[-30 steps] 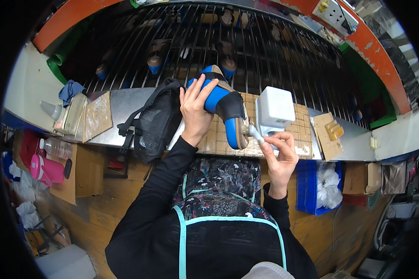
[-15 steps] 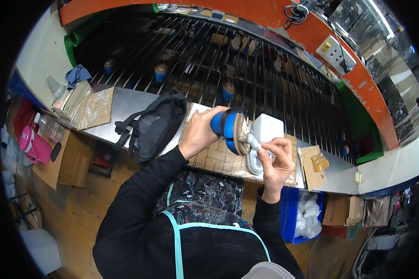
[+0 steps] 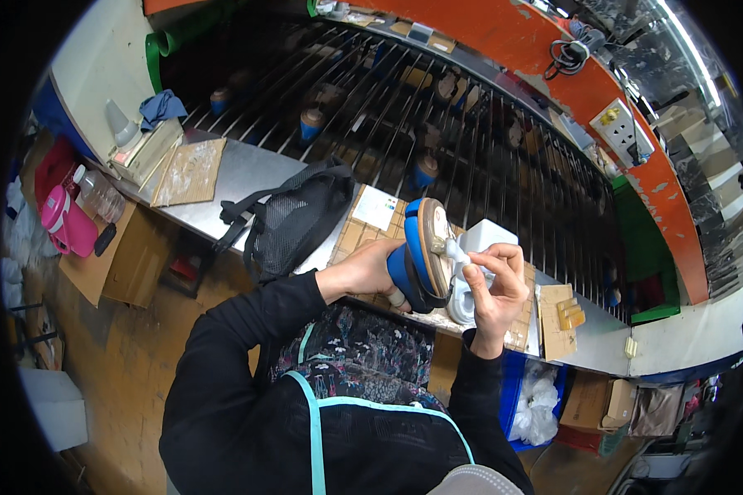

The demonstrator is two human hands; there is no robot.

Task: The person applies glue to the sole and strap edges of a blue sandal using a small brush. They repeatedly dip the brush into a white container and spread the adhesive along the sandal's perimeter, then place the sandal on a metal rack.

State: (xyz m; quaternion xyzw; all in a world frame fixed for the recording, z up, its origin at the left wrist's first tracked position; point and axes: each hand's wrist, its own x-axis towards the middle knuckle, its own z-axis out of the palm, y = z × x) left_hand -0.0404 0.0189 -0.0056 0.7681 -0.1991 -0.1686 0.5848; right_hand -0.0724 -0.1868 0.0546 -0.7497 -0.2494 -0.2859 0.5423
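My left hand (image 3: pixel 363 271) is wrapped round a blue sandal (image 3: pixel 410 262) with dark straps, gripping it from the left. The sandal is tipped on its side, and its tan-edged, pale underside faces right. Between the thumb and fingers of my right hand (image 3: pixel 497 290) is a small whitish applicator (image 3: pixel 456 251), its end at the underside of the sandal; its exact kind is hard to make out. Behind my right fingers stands a white container (image 3: pixel 489 236). A round white dish (image 3: pixel 461 308) sits just below, partly hidden by the hand.
A rack of metal bars (image 3: pixel 371 107) with several blue-ended pieces lies beyond the bench. Left of my hands are a black mesh bag (image 3: pixel 301 219) and a cardboard piece (image 3: pixel 190 172). Amber blocks (image 3: pixel 570 313) rest on cardboard at right; a blue crate (image 3: pixel 512 388) stands below.
The sandal has been turned so its underside stands more upright, and my left hand sits lower around it. My right hand keeps the applicator at the underside. The whole view has shifted slightly.
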